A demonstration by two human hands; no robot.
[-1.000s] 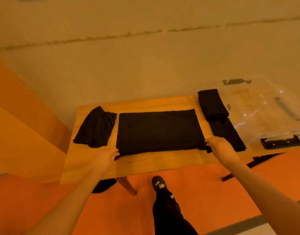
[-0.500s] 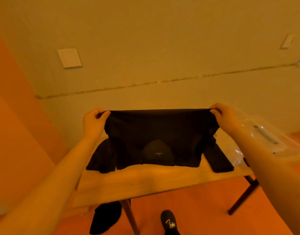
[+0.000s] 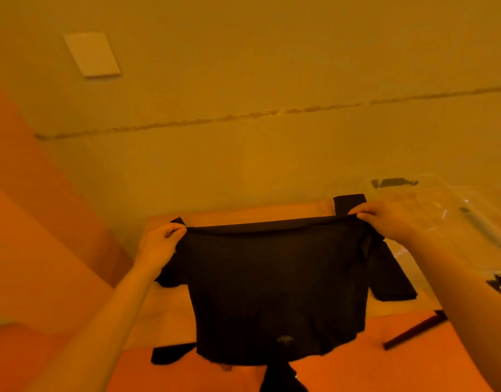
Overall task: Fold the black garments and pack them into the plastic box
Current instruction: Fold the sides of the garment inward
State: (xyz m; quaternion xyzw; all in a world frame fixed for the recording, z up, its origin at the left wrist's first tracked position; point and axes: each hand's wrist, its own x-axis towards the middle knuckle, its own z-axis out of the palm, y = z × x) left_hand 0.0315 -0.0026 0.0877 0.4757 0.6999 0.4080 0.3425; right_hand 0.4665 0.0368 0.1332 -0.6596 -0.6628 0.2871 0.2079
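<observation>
mid-fold; left hand [image 3: 158, 244] and right hand [image 3: 385, 222] pinching top edge of black garment [image 3: 274, 292], lifted above table [image 3: 170, 312]; next likely laying flat, folding, into plastic box [image 3: 452, 219]

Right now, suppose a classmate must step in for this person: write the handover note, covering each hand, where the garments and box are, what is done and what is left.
Left hand: pinches the top left corner of the black garment.
Right hand: pinches its top right corner.
The garment hangs stretched between both hands above the wooden table, off its surface.
Another dark garment lies on the table to the right, beside the clear plastic box. A dark piece shows below the table's near edge.
Done: nothing visibly packed in the box.
Left: finish folding the held garment, fold the others, pack all into the box.
</observation>
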